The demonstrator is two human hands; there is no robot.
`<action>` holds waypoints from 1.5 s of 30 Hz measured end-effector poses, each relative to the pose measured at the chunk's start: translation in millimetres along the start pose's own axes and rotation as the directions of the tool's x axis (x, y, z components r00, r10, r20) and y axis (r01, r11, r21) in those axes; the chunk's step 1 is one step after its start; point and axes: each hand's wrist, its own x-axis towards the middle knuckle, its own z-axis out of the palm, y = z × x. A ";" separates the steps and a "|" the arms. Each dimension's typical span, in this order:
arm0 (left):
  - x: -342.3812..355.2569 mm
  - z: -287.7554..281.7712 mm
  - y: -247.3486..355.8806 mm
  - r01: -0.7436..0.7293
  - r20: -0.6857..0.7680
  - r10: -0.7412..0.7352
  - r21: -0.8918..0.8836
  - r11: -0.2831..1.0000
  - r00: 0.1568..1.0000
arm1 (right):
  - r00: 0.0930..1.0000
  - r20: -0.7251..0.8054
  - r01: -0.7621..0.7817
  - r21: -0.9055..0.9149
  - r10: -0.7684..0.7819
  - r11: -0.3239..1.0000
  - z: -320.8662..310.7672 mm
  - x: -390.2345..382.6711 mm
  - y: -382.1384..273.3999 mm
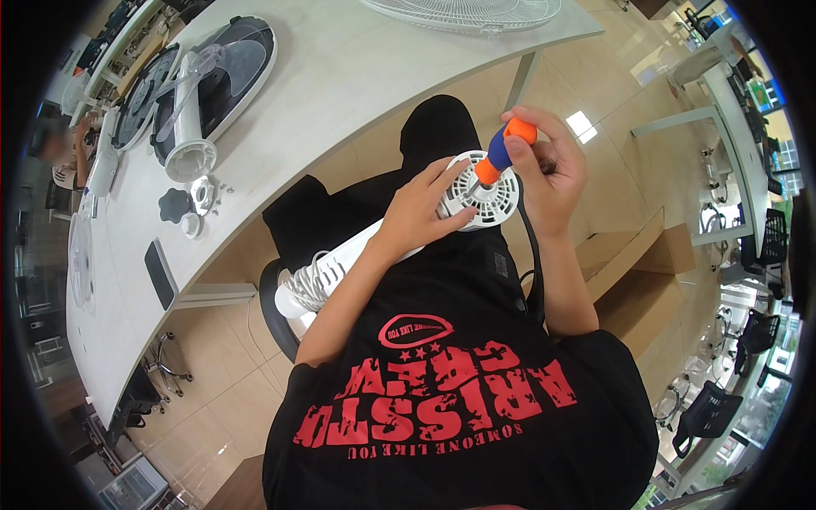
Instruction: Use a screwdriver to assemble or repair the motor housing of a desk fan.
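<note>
My left hand (pixel 416 212) is pressed flat on the white fan motor housing (pixel 480 191) sitting in my lap, while my right hand (pixel 548 174) is wrapped tight around an orange-and-blue screwdriver (pixel 501 151) stuck straight into it.

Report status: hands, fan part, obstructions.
Left hand steadies round white plastic fan motor housing on lap. Right hand grips orange-blue screwdriver, tip on housing. Nothing obstructing.

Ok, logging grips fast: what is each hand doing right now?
Left hand: open, fingers spread on the white fan motor housing.
Right hand: closed around the orange-handled screwdriver.
</note>
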 end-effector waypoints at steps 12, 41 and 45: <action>-1.8 0.6 1.4 -0.006 -0.001 0.006 0.009 1.000 1.000 | 0.999 -0.036 0.031 -0.017 -0.032 0.999 5.2 -3.1 -4.9; -4.0 1.7 1.7 -0.010 -0.011 0.010 0.003 1.000 1.000 | 0.988 -0.149 0.033 -0.055 -0.041 0.998 5.7 -4.7 1.6; -5.0 2.3 1.4 -0.008 -0.017 0.008 0.011 1.000 1.000 | 0.985 -0.162 0.046 -0.056 -0.054 0.997 4.7 -2.4 2.3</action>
